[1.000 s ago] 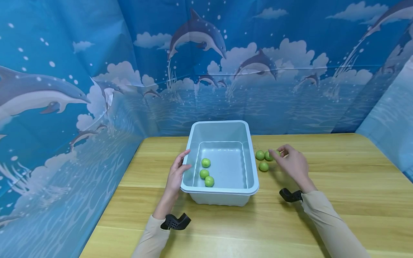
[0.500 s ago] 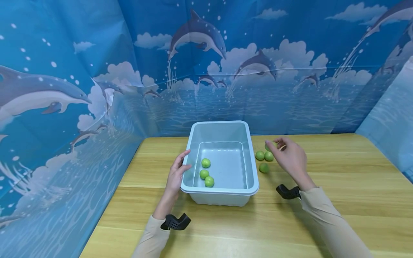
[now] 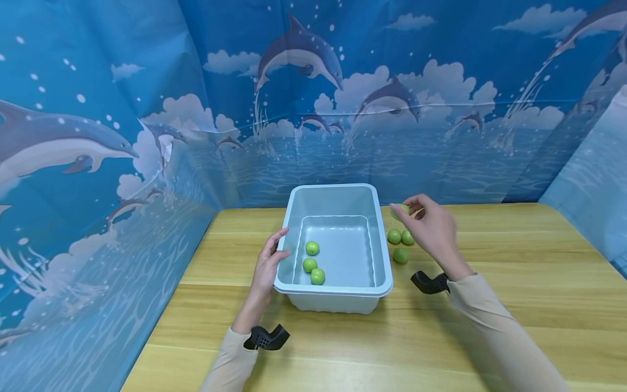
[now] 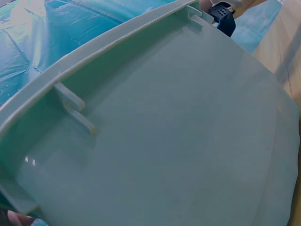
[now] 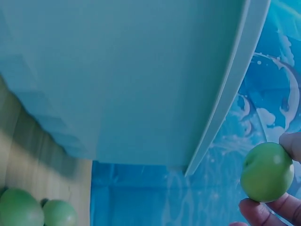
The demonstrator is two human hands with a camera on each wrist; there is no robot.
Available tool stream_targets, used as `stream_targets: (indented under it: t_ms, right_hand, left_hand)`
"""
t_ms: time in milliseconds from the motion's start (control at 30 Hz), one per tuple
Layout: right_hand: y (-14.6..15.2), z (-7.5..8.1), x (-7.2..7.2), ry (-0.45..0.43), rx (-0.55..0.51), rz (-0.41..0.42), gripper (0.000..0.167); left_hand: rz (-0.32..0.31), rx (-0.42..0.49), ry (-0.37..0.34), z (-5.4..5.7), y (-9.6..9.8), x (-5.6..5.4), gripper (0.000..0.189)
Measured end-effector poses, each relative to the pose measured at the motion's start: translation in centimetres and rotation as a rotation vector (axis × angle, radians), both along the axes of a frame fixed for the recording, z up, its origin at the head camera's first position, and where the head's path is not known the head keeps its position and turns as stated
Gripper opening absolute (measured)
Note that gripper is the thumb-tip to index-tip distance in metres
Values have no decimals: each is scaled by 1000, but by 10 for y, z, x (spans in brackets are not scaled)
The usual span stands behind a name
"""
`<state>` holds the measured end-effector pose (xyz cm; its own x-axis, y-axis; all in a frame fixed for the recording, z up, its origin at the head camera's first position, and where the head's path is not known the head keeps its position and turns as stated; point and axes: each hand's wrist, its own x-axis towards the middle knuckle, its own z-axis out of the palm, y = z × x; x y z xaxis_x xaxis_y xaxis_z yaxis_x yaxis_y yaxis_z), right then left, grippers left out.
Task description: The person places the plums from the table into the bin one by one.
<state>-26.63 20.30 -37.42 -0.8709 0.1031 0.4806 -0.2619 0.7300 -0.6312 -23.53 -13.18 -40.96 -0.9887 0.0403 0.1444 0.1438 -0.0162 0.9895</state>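
Right hand (image 3: pixel 433 227): holding a smooth green round fruit (image 5: pixel 267 172), pinched between thumb and fingertips; the hand is raised just outside the right rim of the tub, near its far right corner.
Held fruit: clear of the tub's wall in the right wrist view — the backdrop shows between the two.
Left hand (image 3: pixel 266 267): gripping the left rim of the tub, thumb and fingers laid over the edge.
Tub: a pale blue-grey rectangular plastic tub (image 3: pixel 334 301), upright on the worktop, its far end close to the worktop's far edge.
Fruits inside: three green round fruits on the tub's floor, all towards its left wall — a touching pair (image 3: pixel 318 276) by the near left corner, and a single one (image 3: pixel 312 247) a little farther back.
Fruits outside: three more on the worktop, just beside the tub's right wall; two (image 3: pixel 407 237) sit side by side, the third (image 3: pixel 400 255) nearer the worktop's near edge.
Worktop: yellowish wood-grain boards (image 3: pixel 514 283).
Wrists: beige sleeves (image 3: pixel 499 332), each with a black wrist camera (image 3: pixel 430 282).
Backdrop: blue sheeting (image 3: pixel 441 158) printed with dolphins, clouds and water, rising behind the far edge.
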Motion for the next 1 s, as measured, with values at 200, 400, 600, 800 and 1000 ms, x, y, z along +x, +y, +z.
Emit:
stream_targets:
  t_ms: [200, 400, 600, 800, 1000]
  right_hand:
    - [-11, 3, -4, 22, 19, 32, 45]
    - [-23, 5, -5, 26, 33, 73, 43]
    - [-33, 4, -6, 10, 44, 110, 42]
    - [-41, 5, -8, 29, 57, 121, 40]
    - [-45, 4, -10, 53, 69, 128, 37]
  left_hand:
    - [-3, -2, 2, 0, 0, 0, 47]
    - [-6, -11, 15, -1, -1, -1, 46]
    - [-5, -9, 11, -2, 0, -1, 46]
    - [-5, 0, 12, -2, 1, 0, 46]
    - [-8, -9, 22, -2, 0, -1, 47]
